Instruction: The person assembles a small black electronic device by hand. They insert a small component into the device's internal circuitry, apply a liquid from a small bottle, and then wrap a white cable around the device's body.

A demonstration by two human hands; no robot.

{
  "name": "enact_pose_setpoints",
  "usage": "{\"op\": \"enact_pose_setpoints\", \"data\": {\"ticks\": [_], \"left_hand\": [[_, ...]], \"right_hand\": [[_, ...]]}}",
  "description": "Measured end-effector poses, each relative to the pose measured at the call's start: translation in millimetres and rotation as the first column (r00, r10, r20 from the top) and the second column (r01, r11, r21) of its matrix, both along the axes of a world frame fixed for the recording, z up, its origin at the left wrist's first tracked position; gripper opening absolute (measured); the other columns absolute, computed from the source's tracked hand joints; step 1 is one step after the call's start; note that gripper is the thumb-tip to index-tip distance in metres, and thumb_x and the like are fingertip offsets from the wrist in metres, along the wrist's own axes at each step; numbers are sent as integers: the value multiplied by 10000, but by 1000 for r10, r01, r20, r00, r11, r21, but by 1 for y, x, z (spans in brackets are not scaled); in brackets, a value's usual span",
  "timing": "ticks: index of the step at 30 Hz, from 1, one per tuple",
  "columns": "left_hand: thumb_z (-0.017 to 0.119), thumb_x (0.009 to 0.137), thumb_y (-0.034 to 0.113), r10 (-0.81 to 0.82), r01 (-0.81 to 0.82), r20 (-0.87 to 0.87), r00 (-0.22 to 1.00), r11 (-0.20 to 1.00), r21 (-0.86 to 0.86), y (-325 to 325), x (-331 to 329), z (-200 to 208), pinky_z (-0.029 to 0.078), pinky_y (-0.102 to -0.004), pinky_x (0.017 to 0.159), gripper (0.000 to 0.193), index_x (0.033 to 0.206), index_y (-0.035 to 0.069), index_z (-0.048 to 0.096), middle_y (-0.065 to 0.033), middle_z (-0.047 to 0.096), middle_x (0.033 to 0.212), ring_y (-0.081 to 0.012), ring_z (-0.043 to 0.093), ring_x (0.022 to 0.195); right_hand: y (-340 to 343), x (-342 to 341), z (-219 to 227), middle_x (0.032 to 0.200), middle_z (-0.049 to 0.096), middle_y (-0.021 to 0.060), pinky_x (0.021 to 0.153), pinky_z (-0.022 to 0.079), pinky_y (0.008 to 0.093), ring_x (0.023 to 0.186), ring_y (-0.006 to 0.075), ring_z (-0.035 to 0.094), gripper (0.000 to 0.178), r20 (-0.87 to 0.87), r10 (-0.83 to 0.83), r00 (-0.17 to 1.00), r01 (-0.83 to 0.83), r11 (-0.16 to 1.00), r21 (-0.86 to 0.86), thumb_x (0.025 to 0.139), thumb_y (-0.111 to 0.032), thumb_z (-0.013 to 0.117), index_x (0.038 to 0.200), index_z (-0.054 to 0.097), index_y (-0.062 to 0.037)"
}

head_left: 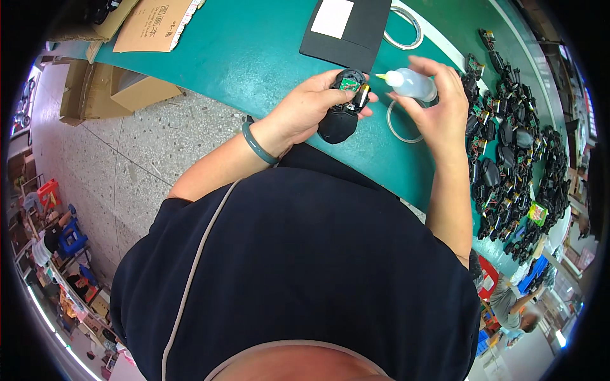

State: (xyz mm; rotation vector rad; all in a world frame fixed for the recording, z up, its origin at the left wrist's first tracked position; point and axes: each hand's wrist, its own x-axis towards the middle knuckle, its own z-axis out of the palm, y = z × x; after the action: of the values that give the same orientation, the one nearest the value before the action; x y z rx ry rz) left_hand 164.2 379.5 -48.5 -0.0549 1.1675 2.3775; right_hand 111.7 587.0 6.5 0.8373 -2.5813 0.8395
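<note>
Boxes: brown cardboard boxes (136, 89) stand on the speckled floor at far left, under the edge of the bench (254, 51).
Left hand: left hand (311, 105), a green bangle (257, 145) on its wrist, is closed around a black device shell (340, 120), held just above the green bench surface near its front edge.
Shell: it lies open side up, a small green circuit board (348, 83) showing inside, with wires beside it.
Pad: a black pad (349, 32) with a white sheet lies further back on the bench.
Right hand: right hand (438, 108) is curled around a small translucent squeeze bottle (412, 83); its yellow-green nozzle (381, 77) points left, close to the shell but apart from it.
Pile: many black assemblies (515, 152) of the same kind lie heaped at the right end of the bench.
Progress: by my reading, nozzle has not yet reached the board, so this piece is not yet dosed; whether the heaped pieces are done cannot be told.
</note>
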Motion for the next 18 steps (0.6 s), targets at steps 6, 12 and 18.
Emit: {"op": "enact_pose_setpoints", "data": {"ticks": [6, 12, 18], "left_hand": [[487, 945, 97, -6, 6, -7, 1000, 1000, -8, -1, 0, -2, 506, -312, 888, 388, 1291, -67, 428, -190, 616, 1135, -221, 632, 989], [494, 938, 85, -2, 2, -5, 1000, 1000, -17, 0, 0, -2, 502, -314, 885, 380, 1283, -64, 438, -184, 619, 1128, -221, 634, 979], [492, 940, 83, 7, -7, -2, 1000, 999, -36, 1, 1, -2, 502, -314, 882, 356, 1265, -58, 460, -175, 623, 1121, -218, 634, 978]], "right_hand": [[-5, -9, 2, 919, 632, 14, 847, 399, 372, 924, 220, 584, 369, -178, 128, 976, -93, 977, 193, 595, -123, 796, 932, 645, -132], [-7, -13, 3, 941, 627, 3, 865, 390, 376, 940, 212, 578, 355, -247, 130, 960, -67, 967, 245, 587, -86, 766, 915, 647, -150], [-2, -14, 0, 943, 625, -4, 875, 386, 376, 953, 213, 574, 326, -260, 109, 960, -37, 963, 267, 602, -76, 747, 903, 651, -154]]}}
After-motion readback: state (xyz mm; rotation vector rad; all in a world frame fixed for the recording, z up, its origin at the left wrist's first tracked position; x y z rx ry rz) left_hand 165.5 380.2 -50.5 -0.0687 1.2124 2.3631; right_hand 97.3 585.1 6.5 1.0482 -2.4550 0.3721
